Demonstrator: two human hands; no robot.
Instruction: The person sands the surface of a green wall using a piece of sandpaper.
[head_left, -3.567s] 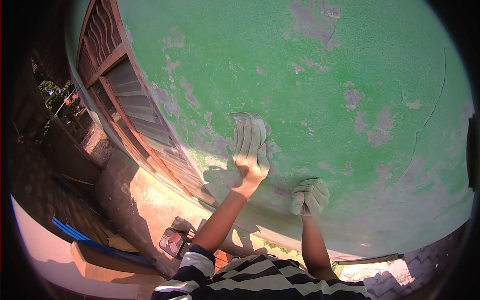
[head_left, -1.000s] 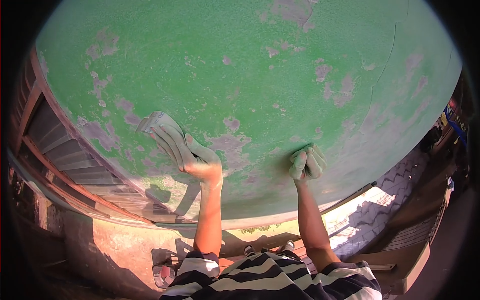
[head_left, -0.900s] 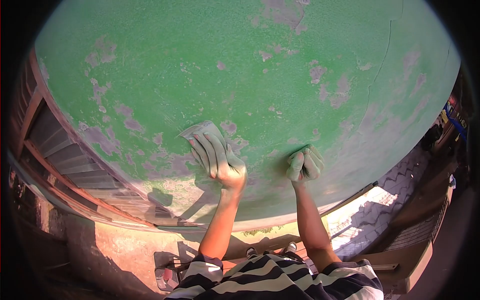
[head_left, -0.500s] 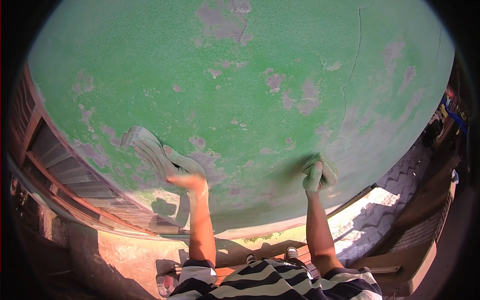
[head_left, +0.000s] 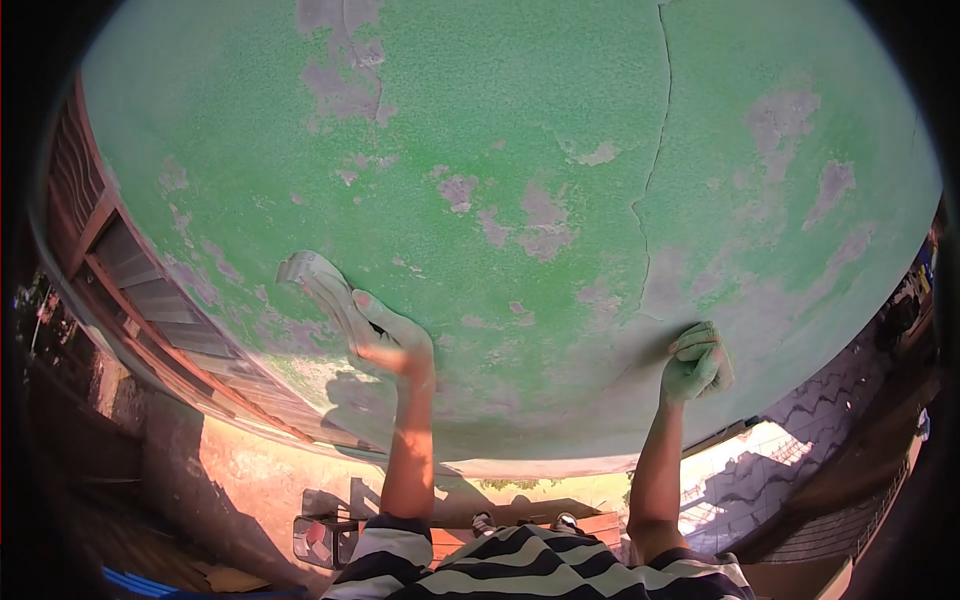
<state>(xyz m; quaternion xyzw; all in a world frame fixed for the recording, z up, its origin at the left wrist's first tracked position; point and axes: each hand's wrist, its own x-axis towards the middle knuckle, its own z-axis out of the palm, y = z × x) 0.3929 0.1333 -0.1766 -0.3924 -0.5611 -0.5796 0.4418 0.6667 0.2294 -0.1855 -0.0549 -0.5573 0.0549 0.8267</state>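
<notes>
In the head view, my left hand [head_left: 375, 325], coated in pale dust, presses with fingers stretched along a green wall [head_left: 420, 230]. Under and around its fingertips is a bent sheet with faint print on its back, like sandpaper [head_left: 294, 267]. To the right, my right hand [head_left: 697, 362], also dusty, is closed in a fist against or very close to the same wall. What it holds, if anything, is hidden by the fingers. The wall's paint is worn, with greyish-purple bare patches [head_left: 545, 225] and a long crack [head_left: 657, 150] above my right hand.
A louvred window [head_left: 165, 300] with a reddish-brown frame borders the wall at left. Beneath me is a reddish plank [head_left: 600, 527], with my feet on it. A dark stool-like object [head_left: 318, 540] stands at lower left. Patterned paving [head_left: 770, 470] lies at lower right.
My view has shifted right along the wall. Both hands have slid right over the surface, the right hand farther. The left hand still has the sandpaper, and the right stays closed.
</notes>
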